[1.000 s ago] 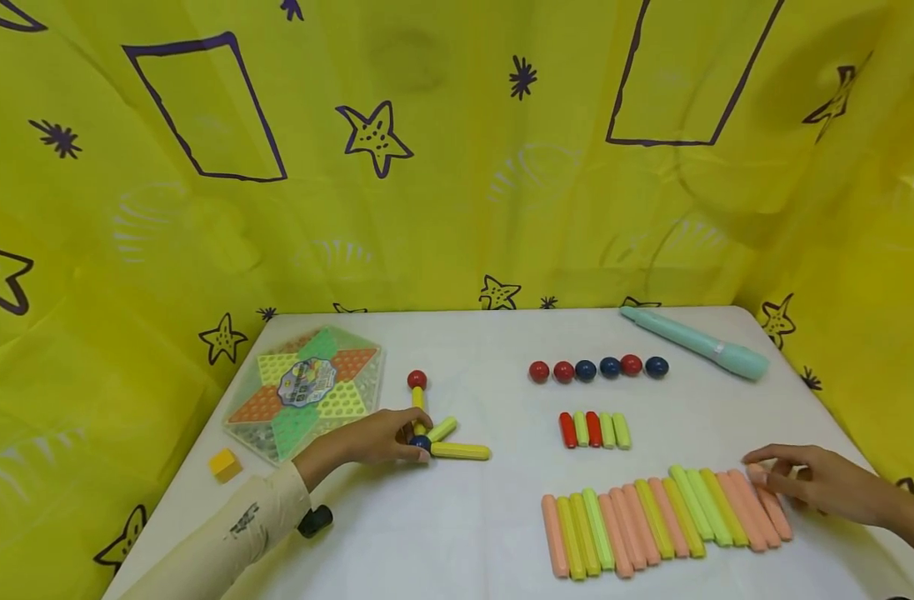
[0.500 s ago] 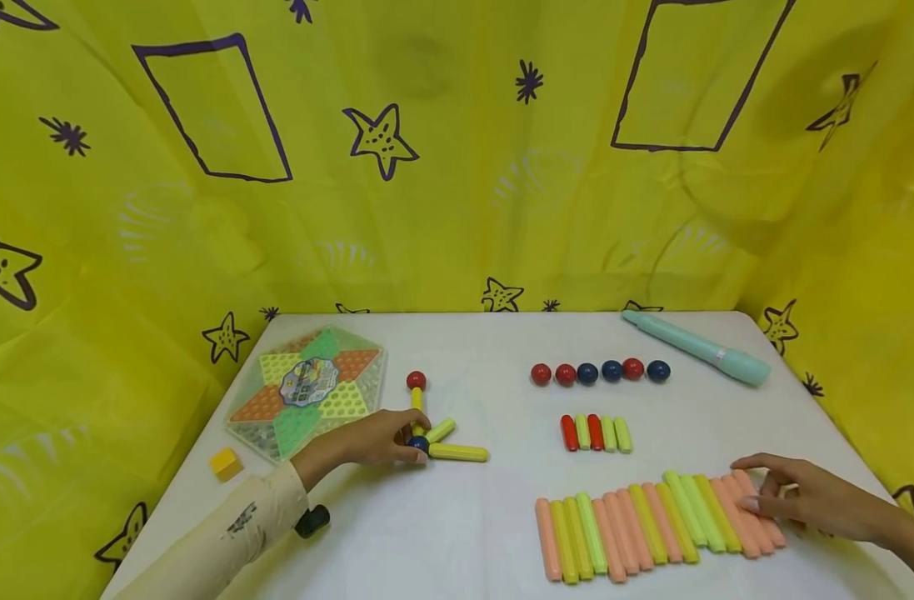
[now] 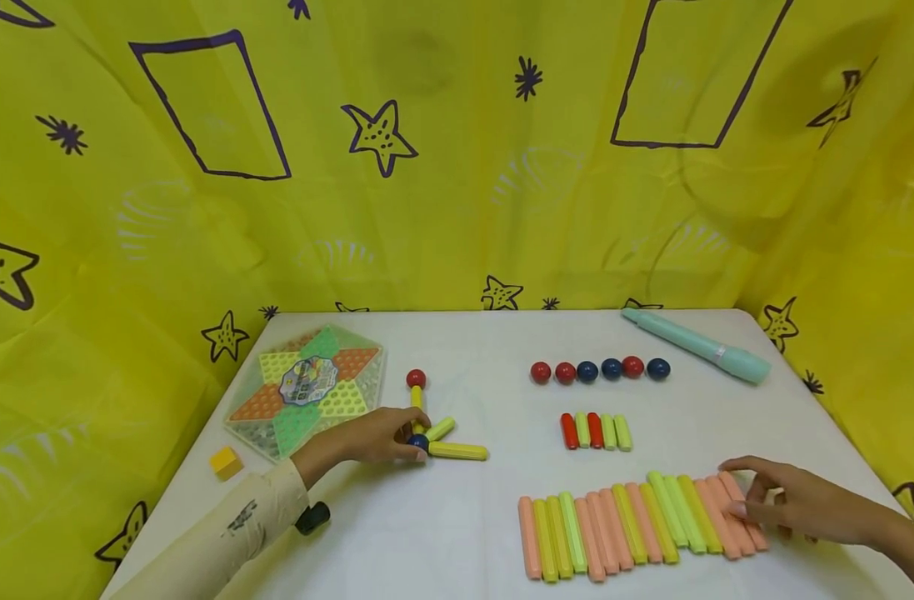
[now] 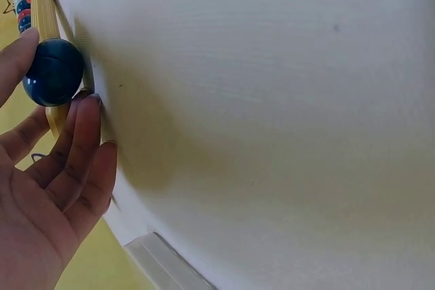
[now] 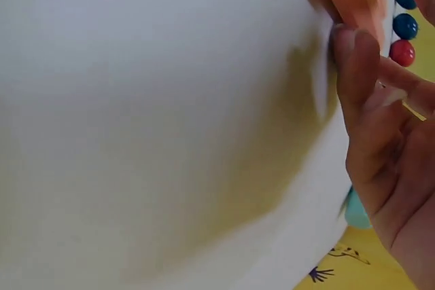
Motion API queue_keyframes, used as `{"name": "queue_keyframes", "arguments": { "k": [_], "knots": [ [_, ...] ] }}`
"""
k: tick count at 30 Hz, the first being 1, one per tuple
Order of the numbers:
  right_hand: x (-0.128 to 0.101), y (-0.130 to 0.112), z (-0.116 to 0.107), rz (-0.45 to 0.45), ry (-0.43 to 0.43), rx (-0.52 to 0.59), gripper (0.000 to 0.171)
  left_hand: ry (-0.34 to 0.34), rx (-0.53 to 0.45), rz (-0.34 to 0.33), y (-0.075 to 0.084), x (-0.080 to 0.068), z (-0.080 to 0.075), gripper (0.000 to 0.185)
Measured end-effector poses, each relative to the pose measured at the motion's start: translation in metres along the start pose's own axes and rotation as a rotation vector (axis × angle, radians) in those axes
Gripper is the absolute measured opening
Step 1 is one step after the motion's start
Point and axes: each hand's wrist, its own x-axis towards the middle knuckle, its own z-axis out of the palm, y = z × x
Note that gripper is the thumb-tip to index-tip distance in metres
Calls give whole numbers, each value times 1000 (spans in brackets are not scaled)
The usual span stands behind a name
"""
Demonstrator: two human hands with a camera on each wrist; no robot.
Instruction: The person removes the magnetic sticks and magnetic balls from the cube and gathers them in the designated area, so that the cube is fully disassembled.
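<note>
White table [image 3: 486,533], yellow star-print cloth [image 3: 457,167] behind and at both sides. Far left, hexagonal game board [image 3: 307,392]; far right, teal pen-shaped tool [image 3: 696,346].

Long row of pastel sticks [image 3: 636,523] lies near the front edge, sticks touching side by side. Right hand [image 3: 801,504] rests at the row's right end, fingers extended onto the outermost peach sticks, pressing rather than gripping; whether one is pinched cannot be told. Beyond it, a short row of red and green sticks [image 3: 596,431], then a line of red and blue balls [image 3: 599,370].

Left hand [image 3: 374,437] holds the small stick-and-ball figure [image 3: 434,433] at its hub, the blue ball [image 4: 53,71], between thumb and fingertips.

Handling, by judgement: sticks look like light, rigid, smooth plastic, likely to slide or roll under a sideways push; best taken at mid-length across the narrow sides. The figure's joints may part if lifted by an arm, so hold at the hub.

Left wrist view shows the pinch on the ball; head view hides it. Right wrist view is blurred but shows fingertips [image 5: 353,59] against a peach stick's end.
</note>
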Motion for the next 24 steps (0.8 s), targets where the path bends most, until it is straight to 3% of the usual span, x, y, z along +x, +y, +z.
{"name": "queue_keyframes", "arguments": {
  "k": [2, 5, 9, 16, 20, 24],
  "knots": [
    [5, -5, -5, -2, 28, -54, 50, 4, -1, 1, 0, -1, -1, 44],
    [22, -24, -10, -1, 137, -166, 48, 11, 2, 12, -2, -3, -2, 44],
    [64, -62, -5, -68, 233, -244, 40, 16, 12, 23, -3, -3, -3, 44],
    [160, -129, 26, -296, 83, -282, 36, 20, 1, 22, -2, -3, -4, 43],
    [207, -163, 54, -318, -62, -323, 35, 13, 0, 21, -1, -1, -4, 43],
    [240, -190, 84, -322, -187, -394, 32, 2, 1, 23, 0, 1, -3, 43]
  ]
}}
